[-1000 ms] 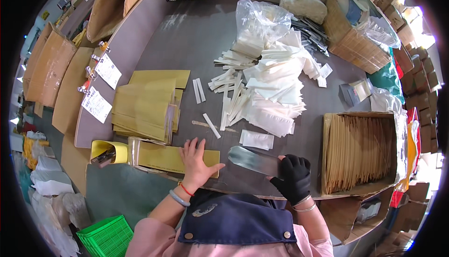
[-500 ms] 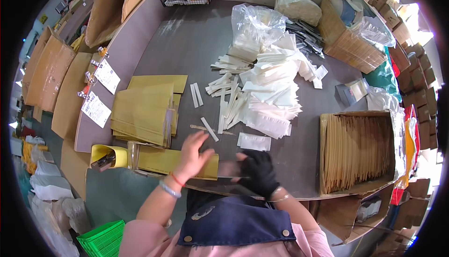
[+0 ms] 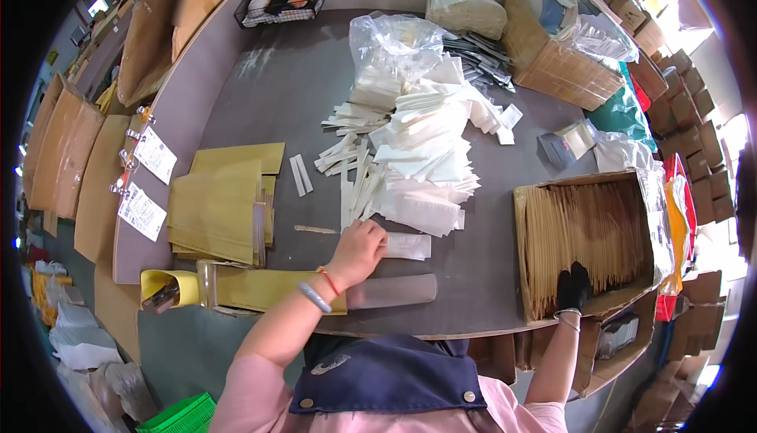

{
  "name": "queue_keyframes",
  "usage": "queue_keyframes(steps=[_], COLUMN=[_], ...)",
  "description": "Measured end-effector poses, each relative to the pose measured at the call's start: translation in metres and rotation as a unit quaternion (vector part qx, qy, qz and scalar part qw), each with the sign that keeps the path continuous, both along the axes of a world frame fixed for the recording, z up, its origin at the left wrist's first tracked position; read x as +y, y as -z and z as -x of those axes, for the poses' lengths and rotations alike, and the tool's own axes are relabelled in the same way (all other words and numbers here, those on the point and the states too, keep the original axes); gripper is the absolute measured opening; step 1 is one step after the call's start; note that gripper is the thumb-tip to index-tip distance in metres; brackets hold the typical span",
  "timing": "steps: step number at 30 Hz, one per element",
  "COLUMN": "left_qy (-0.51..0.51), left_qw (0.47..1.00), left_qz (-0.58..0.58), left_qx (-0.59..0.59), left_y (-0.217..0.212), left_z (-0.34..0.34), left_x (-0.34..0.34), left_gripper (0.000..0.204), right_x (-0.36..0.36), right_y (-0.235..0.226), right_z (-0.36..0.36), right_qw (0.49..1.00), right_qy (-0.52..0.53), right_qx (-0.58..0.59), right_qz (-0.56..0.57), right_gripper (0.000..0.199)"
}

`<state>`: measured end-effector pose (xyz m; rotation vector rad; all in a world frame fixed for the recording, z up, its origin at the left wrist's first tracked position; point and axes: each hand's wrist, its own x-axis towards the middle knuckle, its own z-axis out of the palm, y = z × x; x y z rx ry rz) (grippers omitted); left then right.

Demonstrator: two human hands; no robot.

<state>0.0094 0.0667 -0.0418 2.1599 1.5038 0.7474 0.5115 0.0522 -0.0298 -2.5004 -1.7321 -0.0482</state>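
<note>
Evidently, the two hands were well apart over the worktop [image 3: 477,287]. The bare left hand [image 3: 359,251] was lowered with bent fingers at the left end of a flat white packet [image 3: 410,246], near the middle of the near edge; whether it gripped anything could not be told. The right hand [image 3: 574,287], in a black glove, reached into a cardboard box [image 3: 521,251] at the near right corner, its fingers against the upright kraft envelopes [image 3: 587,232]; its grip was hidden too. Between the hands, a clear plastic sleeve [image 3: 394,291] lay along the near edge, its left end meeting a narrow mustard-coloured envelope [image 3: 268,287] partly covered by the left forearm. Beyond the left hand, a loose heap of white packets [image 3: 426,149] spread toward the far edge, with a crumpled clear bag [image 3: 394,42] behind. Larger mustard-coloured envelopes [image 3: 213,204] were stacked near the left edge, and a yellow container [image 3: 185,287] stood at the near left corner. A black wire basket [image 3: 280,13] occupied the far left corner.
</note>
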Motion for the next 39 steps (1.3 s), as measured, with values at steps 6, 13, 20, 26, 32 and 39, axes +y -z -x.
queue_keyframes(steps=[6,13,20,26,32,39], left_qy=[-0.023,-0.012,0.015,-0.067,-0.015,-0.008], left_qw=[0.999,0.998,0.989,0.996,0.995,0.994], left_qz=[0.002,0.053,0.115,0.043,0.070,0.055], left_qx=[0.046,-0.033,0.091,0.046,0.072,0.091], left_y=[0.006,-0.011,-0.035,-0.039,-0.032,-0.030], left_z=[-0.014,-0.014,0.000,0.033,0.030,0.013], left_x=[0.002,-0.004,-0.063,-0.092,-0.101,-0.094], left_gripper=[0.031,0.026,0.032,0.062,0.073,0.081], right_x=[0.000,-0.007,-0.020,-0.027,-0.020,-0.022], right_y=[0.004,-0.013,-0.019,-0.017,0.014,0.038], right_z=[0.007,0.000,0.127,0.192,0.227,0.227], right_qw=[0.996,0.989,0.965,0.847,0.830,0.870], right_qy=[0.057,0.076,-0.066,-0.471,-0.527,-0.385], right_qx=[0.040,0.017,0.254,0.243,0.175,0.307], right_qz=[-0.047,-0.125,0.020,0.030,0.058,-0.008], right_gripper=[0.041,0.034,0.021,0.039,0.036,0.024])
